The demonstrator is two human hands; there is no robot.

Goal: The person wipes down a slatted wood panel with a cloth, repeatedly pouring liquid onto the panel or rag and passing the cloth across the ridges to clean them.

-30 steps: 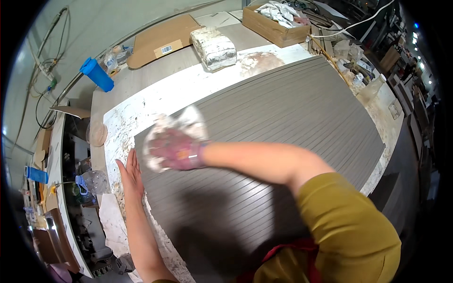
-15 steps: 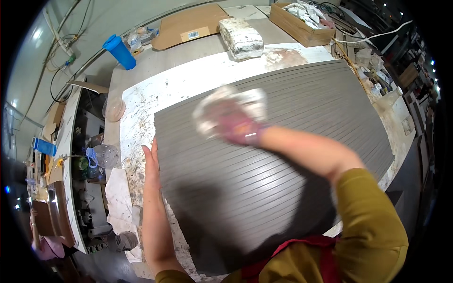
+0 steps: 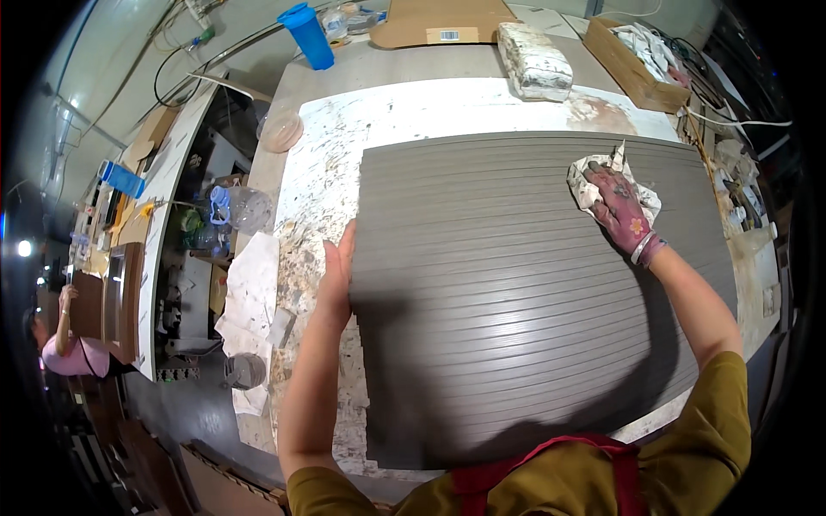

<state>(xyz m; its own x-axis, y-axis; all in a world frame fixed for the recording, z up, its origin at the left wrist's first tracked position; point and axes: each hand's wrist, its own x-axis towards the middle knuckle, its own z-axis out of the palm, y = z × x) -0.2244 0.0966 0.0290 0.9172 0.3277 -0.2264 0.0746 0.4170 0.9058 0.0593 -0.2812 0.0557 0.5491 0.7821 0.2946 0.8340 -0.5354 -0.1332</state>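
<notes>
A large grey-brown grooved panel lies flat on the paint-spotted worktable. My right hand, in a stained pink-purple glove with a flower on it, presses a crumpled whitish rag onto the panel's far right part. The rag bunches out around the fingers. My left hand is bare and braces the panel's left edge, thumb apart from the outstretched fingers. It holds nothing.
Behind the panel are a wrapped white block, a cardboard piece, a blue cup and a wooden box of rags. Plastic jugs stand left. Another person works at the far left.
My right hand has swept the rag from the panel's left-middle part to its far right. The left hand remains at the left edge. The whole view has shifted.
</notes>
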